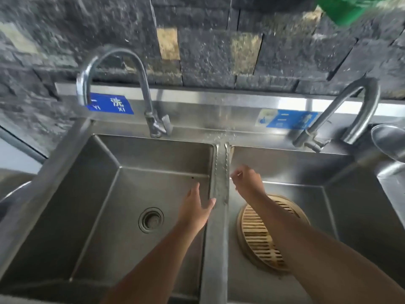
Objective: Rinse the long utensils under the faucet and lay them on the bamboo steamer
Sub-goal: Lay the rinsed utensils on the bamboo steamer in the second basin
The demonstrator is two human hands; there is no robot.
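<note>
Two long metal utensils [221, 172] lie side by side along the steel divider between the two sink basins, blurred and shiny. My left hand [197, 207] reaches over the left basin, fingers spread, fingertips touching the utensils' near end. My right hand [247, 182] hovers over the right basin with fingers curled against the right edge of the utensils; whether it grips them is unclear. The round bamboo steamer [256, 235] lies flat in the right basin, partly hidden under my right forearm. The left faucet [87, 75] arches over the left basin, and no stream is visible.
A second faucet [359, 110] stands behind the right basin. The left basin [92, 194] has a round drain [151, 220]. A metal bowl [388, 143] sits at the right edge. Water drops speckle the back ledge [221, 136]. A dark stone wall rises behind the sink.
</note>
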